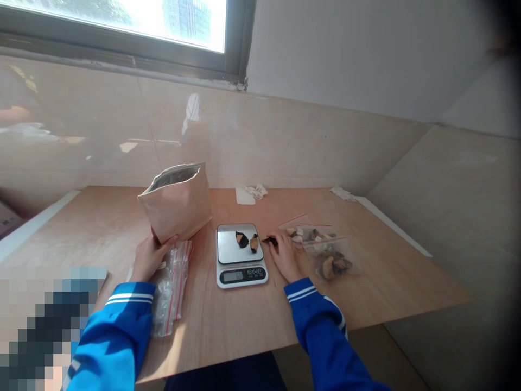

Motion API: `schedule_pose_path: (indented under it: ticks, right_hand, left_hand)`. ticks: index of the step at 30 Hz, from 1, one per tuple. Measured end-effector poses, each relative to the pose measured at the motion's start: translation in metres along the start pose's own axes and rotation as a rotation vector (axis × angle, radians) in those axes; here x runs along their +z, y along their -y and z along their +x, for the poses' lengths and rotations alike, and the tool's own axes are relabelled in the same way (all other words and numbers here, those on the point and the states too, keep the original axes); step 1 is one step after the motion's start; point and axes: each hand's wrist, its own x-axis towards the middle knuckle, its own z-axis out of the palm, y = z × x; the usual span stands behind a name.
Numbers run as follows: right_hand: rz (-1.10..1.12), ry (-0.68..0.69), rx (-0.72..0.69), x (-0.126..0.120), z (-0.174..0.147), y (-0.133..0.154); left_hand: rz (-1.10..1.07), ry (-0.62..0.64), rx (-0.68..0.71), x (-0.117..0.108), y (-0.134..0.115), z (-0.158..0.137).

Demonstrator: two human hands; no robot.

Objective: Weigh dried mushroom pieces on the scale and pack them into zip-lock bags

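Note:
My left hand (147,259) is closed on the lower corner of a brown kraft paper pouch (179,209), which stands tilted with its top gaping. Under and beside that wrist lie several flat clear zip bags (165,307) with red seal strips. A white digital kitchen scale (227,254) sits between my hands, its display too small to read. On its steel pan rest two dried pieces, a dark one (243,240) and a browner one (254,244). Just right of the pan, my right hand (284,256) pinches another dark dried piece (270,240) between its fingertips.
Clear zip bags holding dried chunks (336,265) lie right of my right hand. Crumpled white tissue (257,191) and more tissue (342,194) are near the wall. A blurred-out patch (44,326) covers the lower left. The wooden table (391,271) ends at the right walls.

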Motion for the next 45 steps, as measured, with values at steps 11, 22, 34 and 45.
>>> schedule_pose_path:
  ticks: [11, 22, 34, 45]
  right_hand:
    - [0.189, -0.016, 0.071, -0.009, -0.011, 0.010]
    - [0.324, -0.151, -0.077, -0.037, -0.015, 0.106]
    - [0.182, -0.129, 0.044, -0.027, -0.041, 0.067]
    - [0.299, -0.173, 0.091, -0.059, -0.062, 0.062]
  left_hand:
    - [-0.002, 0.000, 0.005, 0.001, 0.000, 0.001]
    - [-0.029, -0.003, -0.010, 0.001, -0.001, 0.000]
    - [-0.023, 0.003, -0.010, 0.002, 0.000, 0.000]
    - [-0.127, -0.031, 0.032, 0.001, 0.000, -0.004]
